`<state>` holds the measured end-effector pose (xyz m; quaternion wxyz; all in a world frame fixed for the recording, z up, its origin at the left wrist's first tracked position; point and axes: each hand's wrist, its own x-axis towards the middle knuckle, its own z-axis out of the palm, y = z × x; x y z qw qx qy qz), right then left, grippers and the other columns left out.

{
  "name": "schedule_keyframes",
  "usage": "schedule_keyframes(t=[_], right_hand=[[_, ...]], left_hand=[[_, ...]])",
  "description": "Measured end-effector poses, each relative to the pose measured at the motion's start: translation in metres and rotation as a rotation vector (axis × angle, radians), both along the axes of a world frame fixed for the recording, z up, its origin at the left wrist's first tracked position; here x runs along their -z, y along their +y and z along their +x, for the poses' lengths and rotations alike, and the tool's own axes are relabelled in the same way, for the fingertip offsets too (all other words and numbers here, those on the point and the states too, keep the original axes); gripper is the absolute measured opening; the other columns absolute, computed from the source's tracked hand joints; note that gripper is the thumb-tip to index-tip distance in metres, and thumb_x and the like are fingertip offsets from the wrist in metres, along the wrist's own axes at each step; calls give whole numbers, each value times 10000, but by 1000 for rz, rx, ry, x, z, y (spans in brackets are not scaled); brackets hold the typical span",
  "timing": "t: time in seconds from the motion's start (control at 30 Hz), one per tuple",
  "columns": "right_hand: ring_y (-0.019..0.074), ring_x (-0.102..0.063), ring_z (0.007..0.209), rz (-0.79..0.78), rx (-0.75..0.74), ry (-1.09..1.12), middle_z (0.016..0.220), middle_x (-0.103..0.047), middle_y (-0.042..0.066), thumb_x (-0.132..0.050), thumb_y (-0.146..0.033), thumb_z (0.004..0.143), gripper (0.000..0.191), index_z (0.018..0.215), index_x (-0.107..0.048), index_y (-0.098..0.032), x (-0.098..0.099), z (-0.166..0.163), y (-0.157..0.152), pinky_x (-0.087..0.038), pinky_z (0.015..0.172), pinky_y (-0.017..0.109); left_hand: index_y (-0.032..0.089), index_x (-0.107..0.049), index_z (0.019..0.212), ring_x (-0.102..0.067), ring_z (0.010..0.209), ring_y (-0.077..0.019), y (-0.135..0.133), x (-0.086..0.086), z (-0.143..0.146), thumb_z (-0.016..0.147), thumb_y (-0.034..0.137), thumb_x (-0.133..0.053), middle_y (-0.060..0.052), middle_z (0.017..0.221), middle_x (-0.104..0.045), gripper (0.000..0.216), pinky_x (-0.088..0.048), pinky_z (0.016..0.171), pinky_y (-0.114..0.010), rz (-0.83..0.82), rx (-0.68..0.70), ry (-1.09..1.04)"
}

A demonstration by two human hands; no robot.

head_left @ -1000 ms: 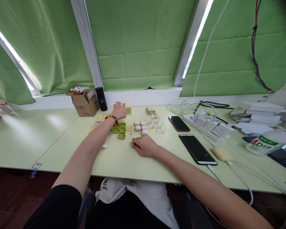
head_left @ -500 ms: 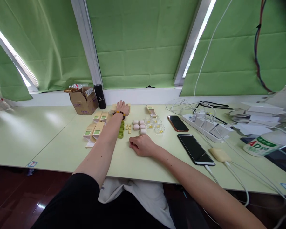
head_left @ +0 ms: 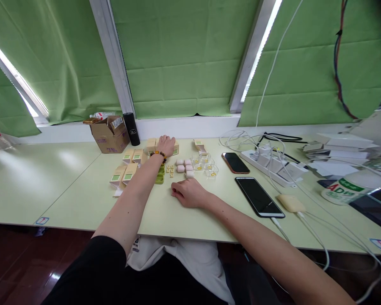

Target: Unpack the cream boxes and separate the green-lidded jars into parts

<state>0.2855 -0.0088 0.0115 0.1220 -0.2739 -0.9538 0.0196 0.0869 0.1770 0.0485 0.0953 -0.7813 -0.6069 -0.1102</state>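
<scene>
At the back of the table, my left hand, with a beaded bracelet on its wrist, reaches over a small beige box with a green label. Its fingers curl over the far side, where their tips are hidden. Another beige box stands just left of it. Partly behind my left forearm lies a green tray with compartments. My right hand rests on the table as a loose fist, and nothing shows in it. Beyond it are pinkish-white cylinders, small yellow pieces and clear containers with yellow centres.
More beige boxes stand left of my arm, and one opened box at the back. A brown carton and black bottle are at back left. Right are two phones, a power strip, cables and a white bottle.
My left hand has shifted slightly right along the back boxes, so more of the boxes to its left shows. My right hand stays in place. The whole view has shifted slightly.
</scene>
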Motion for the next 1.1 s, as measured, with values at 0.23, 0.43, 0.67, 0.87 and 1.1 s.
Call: schedule_keyframes(t=[0.23,0.43,0.67,0.87,1.1], right_hand=[[168,-634,703,-3,-16,12,912,-783,62,-535,-298,1023,151,986,-641,-197,2,2,2,-238,637,314],[173,-627,704,53,-1,84,873,-772,56,-519,-333,1026,226,945,-684,-202,10,4,6,-256,638,313],[239,-659,891,162,341,615,1057,-719,113,-578,-514,1001,391,1202,-590,-179,5,2,11,-443,739,329],[282,-651,986,143,320,788,1294,-608,175,-745,-577,876,708,1391,-436,-202,3,-4,7,-546,809,406],[323,-629,1084,231,209,893,1235,-612,158,-761,-503,895,618,1370,-483,-221,8,-8,9,-589,854,483]], left_hand=[[166,-503,1307,-422,1347,-370,-10,-6,5,835,179,-631,-160,1220,-654,490,-142,1245,-573,13,4,-94],[180,-404,1298,-504,1295,-288,-37,-28,-3,927,169,-572,-183,1422,-517,408,-432,1080,-425,97,61,-430],[245,-394,1228,-657,1137,-202,-123,-18,-20,923,202,-664,-117,1342,-556,410,-576,944,-362,26,266,-1082],[250,-413,1192,-675,1066,-175,-186,7,-13,941,274,-685,-83,1252,-578,371,-598,937,-362,-146,293,-1306],[222,-456,1176,-634,1020,-162,-193,22,5,859,446,-819,-64,1176,-539,532,-605,916,-360,-119,424,-1581]])
